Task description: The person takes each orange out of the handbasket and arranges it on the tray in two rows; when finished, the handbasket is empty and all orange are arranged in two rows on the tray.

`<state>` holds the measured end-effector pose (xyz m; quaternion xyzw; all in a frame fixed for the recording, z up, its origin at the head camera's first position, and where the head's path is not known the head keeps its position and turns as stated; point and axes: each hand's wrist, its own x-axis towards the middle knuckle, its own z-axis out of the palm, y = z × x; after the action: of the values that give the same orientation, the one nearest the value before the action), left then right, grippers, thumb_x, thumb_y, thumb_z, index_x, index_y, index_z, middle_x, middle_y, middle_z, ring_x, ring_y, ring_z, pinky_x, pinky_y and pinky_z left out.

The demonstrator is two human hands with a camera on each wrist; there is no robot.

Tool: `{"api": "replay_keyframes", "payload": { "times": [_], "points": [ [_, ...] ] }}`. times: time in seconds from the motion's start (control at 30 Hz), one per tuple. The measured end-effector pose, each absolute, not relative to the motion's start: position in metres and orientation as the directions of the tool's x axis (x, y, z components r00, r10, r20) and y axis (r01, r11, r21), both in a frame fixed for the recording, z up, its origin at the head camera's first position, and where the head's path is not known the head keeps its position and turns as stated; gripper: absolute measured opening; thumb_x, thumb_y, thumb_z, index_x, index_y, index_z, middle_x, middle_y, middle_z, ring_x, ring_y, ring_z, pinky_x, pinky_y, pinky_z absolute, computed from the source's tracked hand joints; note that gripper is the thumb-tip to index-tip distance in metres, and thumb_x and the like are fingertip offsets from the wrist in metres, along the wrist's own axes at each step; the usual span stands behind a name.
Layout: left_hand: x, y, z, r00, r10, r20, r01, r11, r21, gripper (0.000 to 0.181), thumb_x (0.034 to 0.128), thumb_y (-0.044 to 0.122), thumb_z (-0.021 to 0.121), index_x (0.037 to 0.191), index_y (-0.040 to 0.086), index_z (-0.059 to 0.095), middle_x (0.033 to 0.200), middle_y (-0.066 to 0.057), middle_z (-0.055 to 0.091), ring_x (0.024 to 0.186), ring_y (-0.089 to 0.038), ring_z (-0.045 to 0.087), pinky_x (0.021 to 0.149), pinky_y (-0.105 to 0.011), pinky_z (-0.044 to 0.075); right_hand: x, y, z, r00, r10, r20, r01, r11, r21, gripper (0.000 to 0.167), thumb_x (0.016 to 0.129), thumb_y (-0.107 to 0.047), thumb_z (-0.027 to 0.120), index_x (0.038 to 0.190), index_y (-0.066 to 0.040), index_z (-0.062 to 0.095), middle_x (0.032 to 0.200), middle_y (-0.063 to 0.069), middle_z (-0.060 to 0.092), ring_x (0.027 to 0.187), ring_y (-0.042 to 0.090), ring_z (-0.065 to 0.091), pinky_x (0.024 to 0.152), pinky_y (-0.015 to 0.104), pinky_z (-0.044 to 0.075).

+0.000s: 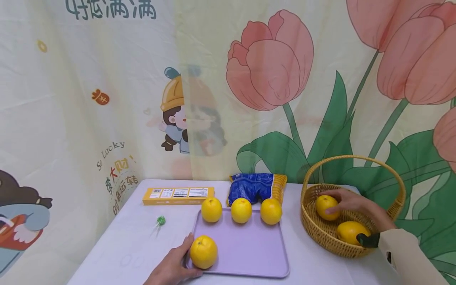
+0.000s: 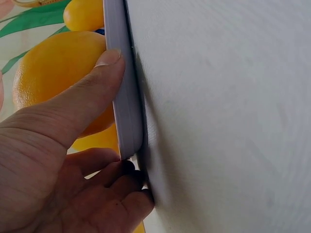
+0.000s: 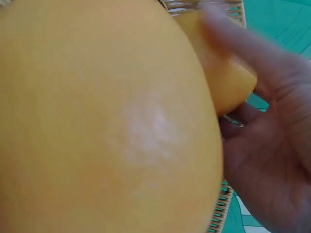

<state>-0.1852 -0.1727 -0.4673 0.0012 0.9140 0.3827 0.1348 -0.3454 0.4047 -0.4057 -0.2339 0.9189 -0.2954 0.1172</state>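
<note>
My left hand [image 1: 174, 261] grips the near left corner of a lilac tray [image 1: 246, 253]. In the left wrist view its thumb [image 2: 92, 90] lies along the tray's rim [image 2: 127, 116], and the other fingers curl at the corner. An orange [image 1: 204, 252] sits on the tray beside that hand. Three more oranges [image 1: 241, 210] line its far edge. To the right, my right hand [image 1: 347, 200] holds an orange [image 1: 326, 207] inside a wicker basket [image 1: 320, 237]. A longer yellow fruit [image 1: 350, 231] lies below it in the basket, and a yellow fruit [image 3: 107, 121] fills much of the right wrist view.
Behind the tray lie a yellow box [image 1: 178, 196] and a blue and yellow packet [image 1: 254, 188]. A green lollipop [image 1: 161, 221] rests on the white table [image 1: 124, 241] at left. The basket's tall handle [image 1: 352, 157] arches over it. A printed curtain [image 1: 142, 59] hangs behind.
</note>
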Motion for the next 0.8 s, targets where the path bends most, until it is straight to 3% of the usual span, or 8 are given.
{"api": "replay_keyframes", "payload": {
  "times": [0.13, 0.63, 0.8],
  "points": [
    [-0.1856, -0.1717, -0.4673, -0.965, 0.101, -0.242, -0.101, 0.708, 0.699, 0.116, 0.0708, 0.018, 0.102, 0.165, -0.001, 0.037, 0.162, -0.027, 0.048, 0.148, -0.051, 0.046, 0.122, -0.072, 0.036, -0.3477, 0.4055, -0.4074, -0.870, -0.488, -0.069, -0.358, 0.722, -0.592, 0.073, 0.090, -0.022, 0.088, 0.145, 0.014, 0.056, 0.133, 0.026, 0.065, 0.108, 0.026, 0.059, 0.089, 0.032, 0.059],
    [-0.1852, -0.1732, -0.4677, -0.964, 0.129, -0.231, -0.076, 0.700, 0.710, 0.116, 0.0720, 0.017, 0.102, 0.165, -0.002, 0.036, 0.161, -0.029, 0.048, 0.146, -0.051, 0.048, 0.121, -0.073, 0.037, -0.3453, 0.4097, -0.4127, -0.897, -0.441, -0.038, -0.304, 0.677, -0.670, 0.066, 0.093, -0.024, 0.086, 0.138, 0.016, 0.059, 0.120, 0.016, 0.072, 0.099, 0.022, 0.064, 0.083, 0.026, 0.060],
    [-0.1842, -0.1746, -0.4664, -0.967, 0.140, -0.213, -0.056, 0.698, 0.714, 0.116, 0.0715, 0.018, 0.102, 0.164, -0.003, 0.036, 0.161, -0.030, 0.048, 0.145, -0.052, 0.048, 0.121, -0.073, 0.037, -0.3420, 0.4082, -0.4110, -0.906, -0.422, -0.024, -0.291, 0.664, -0.689, 0.067, 0.094, -0.026, 0.084, 0.141, 0.015, 0.058, 0.124, 0.015, 0.073, 0.103, 0.021, 0.065, 0.085, 0.028, 0.061]
  ]
}}
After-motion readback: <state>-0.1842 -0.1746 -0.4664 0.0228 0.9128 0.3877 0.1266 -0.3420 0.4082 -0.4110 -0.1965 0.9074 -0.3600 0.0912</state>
